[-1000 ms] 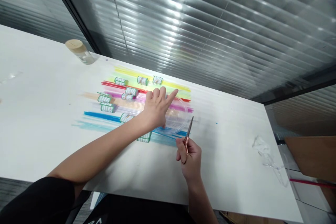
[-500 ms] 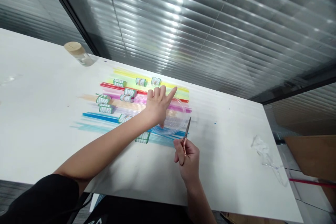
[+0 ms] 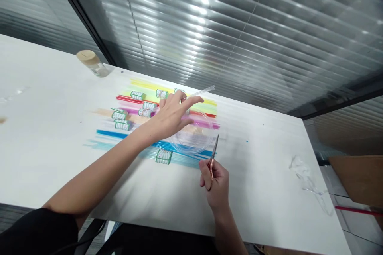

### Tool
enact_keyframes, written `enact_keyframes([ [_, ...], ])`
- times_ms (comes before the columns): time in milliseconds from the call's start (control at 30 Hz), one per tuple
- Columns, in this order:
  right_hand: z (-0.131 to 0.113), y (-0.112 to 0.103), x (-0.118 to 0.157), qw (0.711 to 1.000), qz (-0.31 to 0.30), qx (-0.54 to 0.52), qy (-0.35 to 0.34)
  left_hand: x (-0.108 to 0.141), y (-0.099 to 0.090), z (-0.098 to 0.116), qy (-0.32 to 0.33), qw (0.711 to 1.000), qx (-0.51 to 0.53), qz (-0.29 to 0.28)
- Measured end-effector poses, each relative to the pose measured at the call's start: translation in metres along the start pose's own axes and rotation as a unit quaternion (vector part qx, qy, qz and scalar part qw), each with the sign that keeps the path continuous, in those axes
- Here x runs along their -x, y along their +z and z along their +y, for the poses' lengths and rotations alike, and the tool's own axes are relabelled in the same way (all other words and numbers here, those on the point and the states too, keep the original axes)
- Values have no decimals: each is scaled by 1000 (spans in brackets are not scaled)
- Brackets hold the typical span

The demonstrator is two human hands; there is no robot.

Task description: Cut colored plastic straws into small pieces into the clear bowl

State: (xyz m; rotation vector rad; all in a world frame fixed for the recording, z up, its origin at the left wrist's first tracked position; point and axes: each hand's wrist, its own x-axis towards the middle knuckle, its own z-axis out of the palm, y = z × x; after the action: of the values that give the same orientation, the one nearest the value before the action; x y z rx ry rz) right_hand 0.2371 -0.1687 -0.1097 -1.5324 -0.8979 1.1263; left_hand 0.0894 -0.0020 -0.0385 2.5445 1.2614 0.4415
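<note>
My left hand (image 3: 172,117) is over the coloured sticks, its thumb and index finger spread and its other fingers curled. A bundle of clear sticks (image 3: 205,91) passes under these curled fingers and slants up to the right, lifted off the rows. Beneath the hand, rows of yellow, green, red (image 3: 122,98), pink, peach and blue sticks (image 3: 110,134) carry patterned paper bands (image 3: 163,156). A clear round plastic dish (image 3: 194,147) rests on their right part. My right hand (image 3: 216,181) grips copper-handled scissors (image 3: 213,159), blades upward and closed, just right of the sticks.
A jar with a beige lid (image 3: 92,63) stands at the back left of the white table (image 3: 263,191). Crumpled clear plastic (image 3: 302,169) lies at the right. Glass with blinds (image 3: 233,28) runs along the back edge.
My left hand has risen from the dish and shifted up and left, and the clear sticks now slant through it. My right hand keeps the scissors in nearly the same place.
</note>
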Motion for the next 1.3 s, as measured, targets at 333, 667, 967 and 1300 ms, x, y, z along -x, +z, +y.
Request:
enact_keyframes([
  [333, 4, -2, 2, 1000, -4, 3, 0, 14, 8, -22, 12, 999, 31, 9],
  [667, 4, -2, 4, 1000, -3, 4, 7, 11, 9, -22, 16, 999, 25, 15],
  [967, 7, -2, 3, 1000, -1, 6, 5, 12, 5, -22, 37, 998, -8, 42],
  [1300, 6, -2, 4, 1000, 2, 20, 1, 10, 7, -21, 40, 998, 39, -17],
])
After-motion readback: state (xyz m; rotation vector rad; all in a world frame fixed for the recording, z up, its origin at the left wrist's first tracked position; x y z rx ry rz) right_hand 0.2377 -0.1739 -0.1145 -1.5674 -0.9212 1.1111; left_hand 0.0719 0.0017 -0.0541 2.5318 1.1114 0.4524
